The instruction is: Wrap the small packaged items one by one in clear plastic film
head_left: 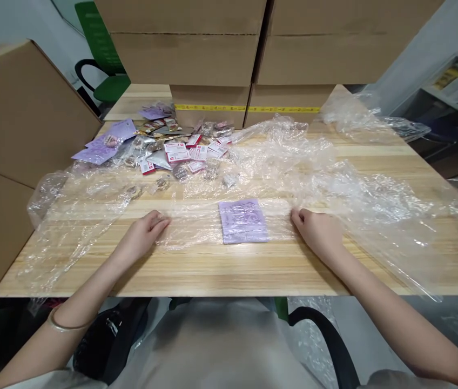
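My left hand [145, 233] and right hand [317, 231] rest on the desk [229, 270], fingers curled loosely and pressing the clear plastic film [196, 224] flat on either side of a lilac card packet [243, 220]; neither pinches anything. The packet lies under or within the film, midway between my hands. I judge the film light, limp and slippery, best taken at its edges. Small packets [180, 151] lie heaped beyond.

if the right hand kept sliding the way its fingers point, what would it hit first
Probably the purple packet. The right hand points leftward along the clear plastic sheet, and the packet lies nearest on that line.
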Available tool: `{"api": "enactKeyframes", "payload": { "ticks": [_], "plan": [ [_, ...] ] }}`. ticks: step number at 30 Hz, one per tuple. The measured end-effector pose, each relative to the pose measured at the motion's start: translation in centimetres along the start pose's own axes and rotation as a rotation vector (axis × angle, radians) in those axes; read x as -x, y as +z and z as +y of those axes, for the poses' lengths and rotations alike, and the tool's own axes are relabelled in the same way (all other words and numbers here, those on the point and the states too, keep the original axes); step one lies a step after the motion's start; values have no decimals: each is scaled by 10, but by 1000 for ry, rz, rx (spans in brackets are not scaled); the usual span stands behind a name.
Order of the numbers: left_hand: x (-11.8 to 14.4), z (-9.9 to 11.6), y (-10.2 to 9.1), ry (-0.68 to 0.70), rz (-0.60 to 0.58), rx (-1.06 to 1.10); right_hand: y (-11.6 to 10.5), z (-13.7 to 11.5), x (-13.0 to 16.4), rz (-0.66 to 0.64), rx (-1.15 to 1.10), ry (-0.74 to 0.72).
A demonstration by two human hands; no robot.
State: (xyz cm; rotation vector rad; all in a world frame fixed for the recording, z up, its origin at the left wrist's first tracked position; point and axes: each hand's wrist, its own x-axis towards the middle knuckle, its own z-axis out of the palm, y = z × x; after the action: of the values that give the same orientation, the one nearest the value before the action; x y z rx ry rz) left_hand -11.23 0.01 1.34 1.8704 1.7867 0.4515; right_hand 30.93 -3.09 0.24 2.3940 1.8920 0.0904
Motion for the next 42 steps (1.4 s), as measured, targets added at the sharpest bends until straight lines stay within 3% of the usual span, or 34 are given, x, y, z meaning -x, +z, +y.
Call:
{"api": "enactKeyframes", "payload": {
  "ticks": [3,5,6,7,9,12,14,16,22,26,29,32,35,39,42],
  "plan": [
    [12,22,-1,202,300,-410,-11,3,4,224,67,-61],
    [18,47,9,485,445,-481,-27,-2,-3,395,56,-162],
    [20,62,17,683,409,-463,-35,-6,-9,449,29,-231],
    [20,75,27,870,294,-435,-44,-12,-16,469,-15,-324],
    [16,99,50,1051,27,-428,-56,-28,-28,404,-140,-594],
    [2,117,75,941,-176,-457,-55,-48,-30,127,-319,-1000],
    [-7,117,81,874,-246,-446,-42,-52,-20,-17,-381,-1100],
    [-15,111,79,864,-308,-430,-23,-48,-9,-53,-419,-1079],
    [-36,72,56,797,-388,-328,20,-15,-6,58,-610,-986],
    [-49,41,25,732,-476,-78,15,0,-11,-24,-742,-907],
    [-45,25,0,538,-532,148,-3,7,-8,-155,-769,-802],
    [-33,15,-15,290,-445,336,-23,15,-3,-278,-778,-709],
    [-22,11,-13,158,-309,451,-32,23,-2,-345,-808,-652],
    [-15,13,5,53,-38,563,-21,20,-6,-238,-882,-437],
    [-15,16,15,28,110,461,-6,13,-10,-164,-912,-302]
  ]
}}
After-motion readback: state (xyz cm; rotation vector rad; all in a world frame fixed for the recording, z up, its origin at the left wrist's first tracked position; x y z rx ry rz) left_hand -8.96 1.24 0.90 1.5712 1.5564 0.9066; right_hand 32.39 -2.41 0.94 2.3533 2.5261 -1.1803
